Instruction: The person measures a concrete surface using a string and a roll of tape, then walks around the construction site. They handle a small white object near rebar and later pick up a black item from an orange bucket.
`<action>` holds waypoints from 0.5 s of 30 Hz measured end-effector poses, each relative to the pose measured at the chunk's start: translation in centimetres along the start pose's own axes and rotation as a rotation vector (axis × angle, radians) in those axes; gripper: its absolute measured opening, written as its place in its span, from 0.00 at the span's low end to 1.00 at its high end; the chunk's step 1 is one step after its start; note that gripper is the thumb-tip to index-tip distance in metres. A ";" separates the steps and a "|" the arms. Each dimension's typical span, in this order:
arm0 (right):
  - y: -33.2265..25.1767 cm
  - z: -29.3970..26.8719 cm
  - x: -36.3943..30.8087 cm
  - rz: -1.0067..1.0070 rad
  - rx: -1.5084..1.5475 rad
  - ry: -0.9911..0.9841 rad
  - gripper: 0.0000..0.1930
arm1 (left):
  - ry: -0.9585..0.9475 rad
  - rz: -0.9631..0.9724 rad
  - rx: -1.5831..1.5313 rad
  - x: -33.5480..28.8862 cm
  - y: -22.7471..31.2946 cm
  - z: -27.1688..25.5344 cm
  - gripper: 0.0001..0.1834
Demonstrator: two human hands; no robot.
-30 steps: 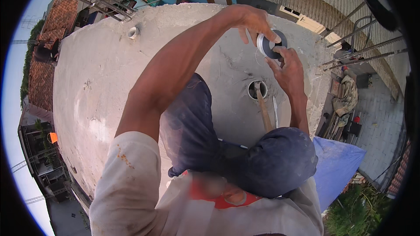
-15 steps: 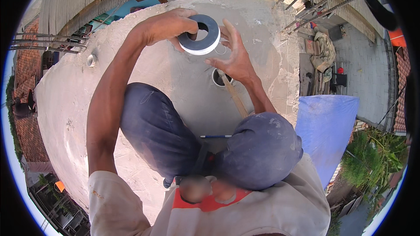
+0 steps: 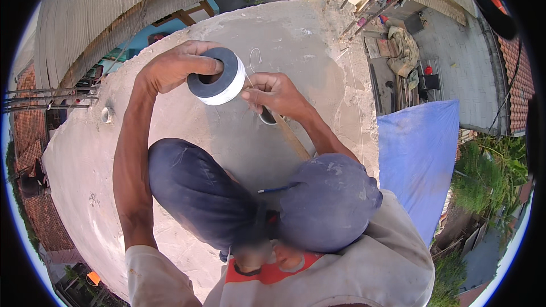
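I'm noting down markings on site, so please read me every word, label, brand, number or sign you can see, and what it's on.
None: no text can be read.
Spool in the left hand: no legible lettering.
Shirt: its red print is partly blurred, no words legible.
Slim blue stick: too small to tell any marking.

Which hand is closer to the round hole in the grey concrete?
Right. The right hand is just above the hole in the picture; the left hand is farther off, up and left, holding the spool.
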State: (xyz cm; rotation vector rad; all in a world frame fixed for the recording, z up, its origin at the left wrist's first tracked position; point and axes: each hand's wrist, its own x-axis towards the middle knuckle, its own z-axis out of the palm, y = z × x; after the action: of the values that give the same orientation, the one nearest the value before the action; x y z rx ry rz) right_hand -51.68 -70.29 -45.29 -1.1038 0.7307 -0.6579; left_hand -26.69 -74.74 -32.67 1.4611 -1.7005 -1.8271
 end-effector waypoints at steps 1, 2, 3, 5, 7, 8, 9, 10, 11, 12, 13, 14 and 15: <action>-0.4 -1.0 -1.2 0.130 -0.006 0.000 0.14 | 0.103 0.008 -0.005 -0.5 -1.0 -1.2 0.27; -0.5 -2.3 -2.6 0.072 -0.058 0.102 0.12 | 0.143 -0.006 -0.005 -0.9 -1.0 -2.1 0.26; -0.5 -3.9 -4.1 0.012 -0.108 0.206 0.13 | 0.182 -0.020 -0.003 -1.3 -0.9 -2.8 0.25; -0.7 -6.6 -6.3 0.035 -0.286 0.271 0.13 | 0.264 -0.106 0.147 -3.2 -1.9 -3.2 0.23; -0.6 -9.3 -8.5 -0.014 -0.545 0.279 0.12 | 0.272 -0.233 0.342 -4.1 -4.2 -3.4 0.24; -0.9 -9.9 -9.1 -0.009 -0.633 0.275 0.11 | 0.279 -0.235 0.362 -5.0 -7.2 -3.7 0.25; -1.7 -10.7 -10.1 0.002 -0.728 0.280 0.11 | 0.315 -0.260 0.423 -5.7 -9.1 -2.8 0.25; -2.2 -11.2 -10.6 0.007 -0.818 0.274 0.10 | 0.313 -0.246 0.479 -7.3 -12.4 -2.5 0.26; -2.4 -12.2 -11.3 0.022 -0.850 0.292 0.10 | 0.298 -0.393 0.468 -7.9 -13.3 -1.2 0.25; -2.7 -13.0 -11.8 0.027 -0.881 0.306 0.09 | 0.336 -0.481 0.357 -9.1 -16.2 -0.5 0.24; -3.0 -13.8 -12.3 0.035 -0.912 0.319 0.08 | 0.460 -0.473 0.406 -10.9 -18.4 1.1 0.23; -2.6 -15.2 -12.8 -0.024 -0.941 0.328 0.09 | 0.566 -0.491 0.432 -11.7 -18.5 3.9 0.22; -2.6 -16.1 -13.0 -0.010 -0.961 0.345 0.09 | 0.641 -0.495 0.424 -12.9 -18.3 6.3 0.23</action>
State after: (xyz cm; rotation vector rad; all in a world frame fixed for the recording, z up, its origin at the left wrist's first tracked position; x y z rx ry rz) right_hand -72.49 -69.72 -44.77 -1.8869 1.4143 -0.5034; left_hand -17.70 -56.16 -43.24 2.4780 -1.5117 -0.9733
